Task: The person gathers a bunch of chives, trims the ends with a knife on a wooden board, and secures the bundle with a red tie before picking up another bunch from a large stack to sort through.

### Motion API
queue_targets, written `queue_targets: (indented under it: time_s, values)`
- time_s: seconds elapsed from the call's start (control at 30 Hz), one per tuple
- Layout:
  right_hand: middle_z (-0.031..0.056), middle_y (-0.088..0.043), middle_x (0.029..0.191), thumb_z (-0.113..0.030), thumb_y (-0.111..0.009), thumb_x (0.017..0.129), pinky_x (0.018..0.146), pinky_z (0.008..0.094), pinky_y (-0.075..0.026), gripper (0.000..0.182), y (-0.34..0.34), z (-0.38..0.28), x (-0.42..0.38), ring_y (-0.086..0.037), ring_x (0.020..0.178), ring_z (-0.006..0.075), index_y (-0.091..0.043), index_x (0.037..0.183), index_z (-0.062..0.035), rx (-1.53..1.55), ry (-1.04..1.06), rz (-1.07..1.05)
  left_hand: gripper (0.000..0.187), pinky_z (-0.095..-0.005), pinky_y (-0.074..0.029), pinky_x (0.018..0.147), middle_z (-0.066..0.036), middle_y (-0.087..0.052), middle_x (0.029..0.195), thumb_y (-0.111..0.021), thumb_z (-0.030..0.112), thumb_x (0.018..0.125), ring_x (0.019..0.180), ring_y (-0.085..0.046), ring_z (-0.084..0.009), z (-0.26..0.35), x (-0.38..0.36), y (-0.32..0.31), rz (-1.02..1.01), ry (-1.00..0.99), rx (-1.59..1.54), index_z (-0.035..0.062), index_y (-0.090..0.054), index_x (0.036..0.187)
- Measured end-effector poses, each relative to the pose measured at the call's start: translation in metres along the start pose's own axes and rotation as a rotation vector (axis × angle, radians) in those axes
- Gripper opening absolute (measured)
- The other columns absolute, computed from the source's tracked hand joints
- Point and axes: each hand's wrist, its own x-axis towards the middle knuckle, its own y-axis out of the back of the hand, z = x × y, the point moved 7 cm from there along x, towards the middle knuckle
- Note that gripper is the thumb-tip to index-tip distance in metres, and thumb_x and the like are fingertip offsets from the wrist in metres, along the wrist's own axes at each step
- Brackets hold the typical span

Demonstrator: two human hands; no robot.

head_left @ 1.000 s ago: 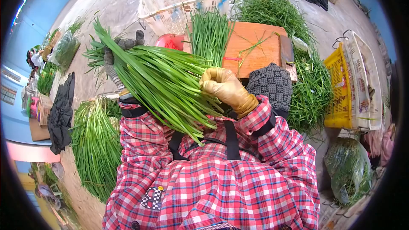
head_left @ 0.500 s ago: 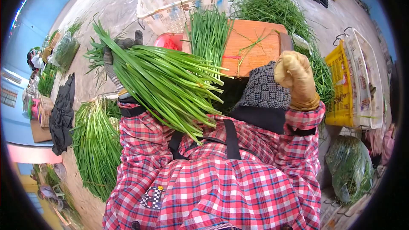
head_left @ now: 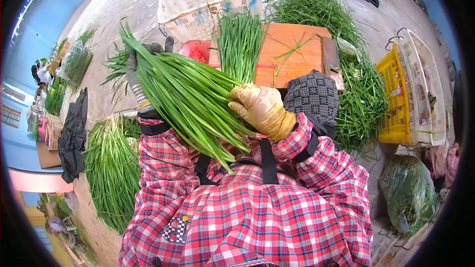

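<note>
My left hand (head_left: 132, 76), in a dark grey ribbed glove, is wrapped round the leafy end of a large bunch of garlic chives (head_left: 183, 81). The pale stem ends fan out toward my right and my lap. At those ends my right hand (head_left: 262, 111), in a yellowish rubber glove, has its fingers curled in and closed on some stems; the fingertips are partly hidden. Beyond the held bunch, another bunch of garlic chives (head_left: 240, 44) lies on an orange-brown wooden board (head_left: 289, 44). A thin red strip (head_left: 267, 66) and a few loose blades rest on that board.
A white plastic crate (head_left: 185, 22) and a red bowl (head_left: 185, 48) stand beyond the board. Loose green leaves (head_left: 358, 94) are heaped at right, near a yellow crate (head_left: 393, 96) and a filled plastic bag (head_left: 408, 193). More chives (head_left: 111, 173) lie at left beside black cloth (head_left: 74, 138).
My right hand has come down and left from beside the board, above my knee, to the stem ends of the held bunch. The left hand keeps its hold, shifted slightly.
</note>
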Motion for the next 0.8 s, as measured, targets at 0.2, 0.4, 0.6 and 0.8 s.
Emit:
queue_targets:
  time_s: [0.2,0.4,0.6,0.8]
  values:
    - [0.0095,-0.061,0.077,-0.018,-0.065,0.079,0.062,0.0369,-0.049,0.013,0.01,0.013,0.005,-0.062,0.072,0.0291,-0.064,0.089,-0.0091,-0.01,0.15,0.0,0.029,-0.0427,-0.055,0.072,-0.014,-0.067,0.083,-0.049,0.032,0.092,0.073,-0.064,-0.0261,-0.004,0.006,0.003,-0.008,0.012,-0.032,0.0076,-0.063,0.094]
    - [0.0121,-0.058,0.072,-0.016,-0.062,0.086,0.061,0.0349,-0.046,0.014,0.038,0.021,0.012,-0.058,0.068,0.0287,-0.063,0.086,-0.0018,0.351,0.15,-0.252,0.024,-0.0482,-0.05,0.086,-0.013,-0.064,0.08,-0.051,0.028,0.091,0.073,-0.062,-0.0264,-0.011,0.002,-0.016,0.043,0.096,-0.059,0.0053,-0.06,0.091]
    - [0.0093,-0.056,0.069,-0.017,-0.06,0.088,0.061,0.0324,-0.044,0.018,0.047,0.016,0.014,-0.055,0.065,0.0224,-0.061,0.082,0.0001,0.453,0.139,-0.225,0.023,-0.0547,-0.045,0.093,-0.01,-0.063,0.078,-0.051,0.025,0.091,0.077,-0.061,-0.0249,-0.021,0.002,-0.019,0.08,0.153,-0.076,0.0046,-0.06,0.086]
    - [0.0002,-0.059,0.068,-0.015,-0.058,0.088,0.059,0.0256,-0.043,0.018,0.06,0.034,0.02,-0.052,0.065,0.0077,-0.062,0.078,-0.0003,0.868,-0.169,-0.074,0.025,-0.0525,-0.045,0.094,-0.009,-0.063,0.08,-0.048,0.026,0.092,0.079,-0.061,-0.0241,-0.027,0.003,-0.027,0.064,0.188,-0.044,0.0054,-0.06,0.089]
